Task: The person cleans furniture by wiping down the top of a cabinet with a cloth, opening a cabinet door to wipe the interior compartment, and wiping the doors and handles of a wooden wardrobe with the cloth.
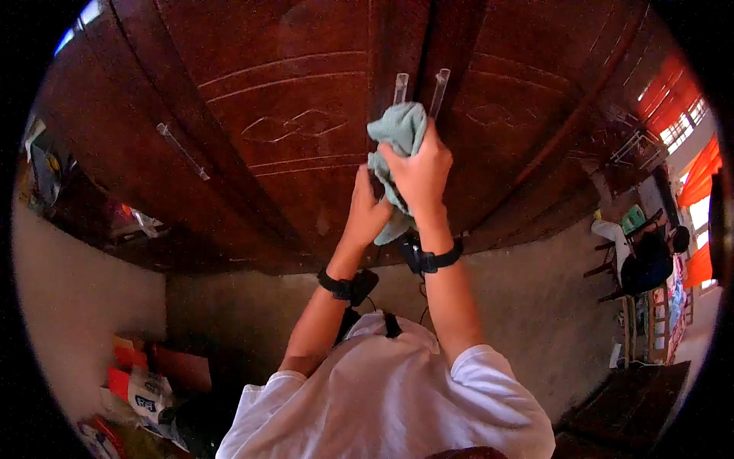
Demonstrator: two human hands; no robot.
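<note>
A pale green cloth is bunched up in front of the dark wooden wardrobe doors. My right hand is closed round it, thumb pressed on the near side. Lower and to the left, my left hand grips the cloth's other side, its fingertips partly hidden. A loose end hangs down between my wrists. Just above the cloth are two clear door handles, the left one and the right one; the cloth and my right hand overlap their lower ends.
Another clear handle is on the door at left. Bags and boxes lie on the floor at lower left. At right stand a chair with things on it and dark wooden furniture, near orange curtains.
</note>
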